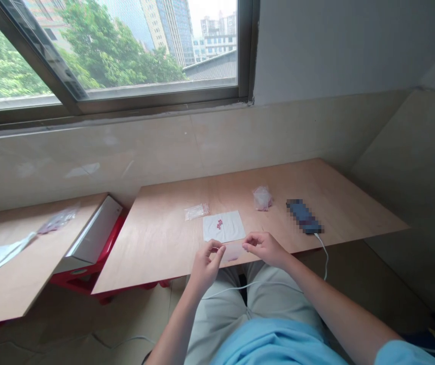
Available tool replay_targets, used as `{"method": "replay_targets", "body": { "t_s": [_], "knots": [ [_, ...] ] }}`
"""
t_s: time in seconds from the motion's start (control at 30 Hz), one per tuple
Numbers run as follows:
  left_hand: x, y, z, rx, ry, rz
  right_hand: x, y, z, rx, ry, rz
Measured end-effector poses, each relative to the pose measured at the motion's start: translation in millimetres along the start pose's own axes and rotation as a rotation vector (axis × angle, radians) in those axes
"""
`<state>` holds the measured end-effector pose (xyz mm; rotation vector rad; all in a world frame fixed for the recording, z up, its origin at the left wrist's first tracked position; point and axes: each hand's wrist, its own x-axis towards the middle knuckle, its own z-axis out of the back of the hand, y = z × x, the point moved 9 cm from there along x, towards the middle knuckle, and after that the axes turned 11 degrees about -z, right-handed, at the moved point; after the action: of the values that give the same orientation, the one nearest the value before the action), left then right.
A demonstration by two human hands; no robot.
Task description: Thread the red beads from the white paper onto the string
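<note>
At the table's front edge, my left hand [209,258] pinches one side of a small clear plastic bag [233,251]. Thumb and fingers of my right hand [265,247] are closed at the bag's other side. Something pinkish shows along the bag's lower edge, too small to make out. Just beyond my hands lies a white sheet [233,226], paper or cloth, with several small red pieces [219,224] grouped on it.
A flat clear bag [196,211] lies behind the sheet, left of a bulkier clear bag [262,198] with pinkish contents. A blurred phone-like device [304,216] with a white cable [326,258] is at right. A second table [8,228] stands left, across a gap.
</note>
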<state>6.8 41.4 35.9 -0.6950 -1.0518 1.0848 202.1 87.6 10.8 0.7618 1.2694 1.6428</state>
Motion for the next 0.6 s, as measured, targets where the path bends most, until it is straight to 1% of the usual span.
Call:
{"method": "replay_targets", "body": {
  "t_s": [0.1, 0.17, 0.23, 0.37, 0.4, 0.43, 0.47, 0.5, 0.53, 0.6],
  "knots": [
    [1.8, 6.9, 15.4, -0.066, -0.09, 0.018, 6.2, -13.0, 15.9, 0.09, -0.078, -0.052],
    [2.6, 9.6, 17.8, -0.117, -0.104, 0.02, 7.7, -17.4, 18.1, 0.14, -0.111, -0.07],
    [1.9, 11.6, 11.2, -0.162, -0.081, 0.027, 6.1, -16.2, 6.8, 0.166, -0.085, -0.06],
    [-3.8, 16.5, -10.4, -0.226, -0.026, 0.054, 0.1, -15.6, -36.4, 0.222, 0.118, -0.061],
    [-5.4, 18.5, -14.1, -0.23, -0.016, 0.065, 1.2, -19.4, -41.0, 0.249, 0.145, -0.082],
    [-6.8, 20.7, -15.8, -0.225, -0.013, 0.077, 4.7, -24.4, -39.8, 0.278, 0.143, -0.105],
    [-8.0, 22.9, -15.6, -0.211, -0.017, 0.089, 10.9, -30.1, -31.9, 0.307, 0.108, -0.127],
    [-9.0, 25.0, -14.0, -0.19, -0.027, 0.101, 19.3, -36.4, -18.0, 0.33, 0.043, -0.148],
    [-9.7, 26.8, -11.6, -0.168, -0.039, 0.112, 29.3, -41.3, 1.1, 0.339, -0.045, -0.156],
    [-10.7, 28.2, -8.1, -0.137, -0.052, 0.123, 50.4, -49.1, 48.4, 0.328, -0.258, -0.175]
  ]
}}
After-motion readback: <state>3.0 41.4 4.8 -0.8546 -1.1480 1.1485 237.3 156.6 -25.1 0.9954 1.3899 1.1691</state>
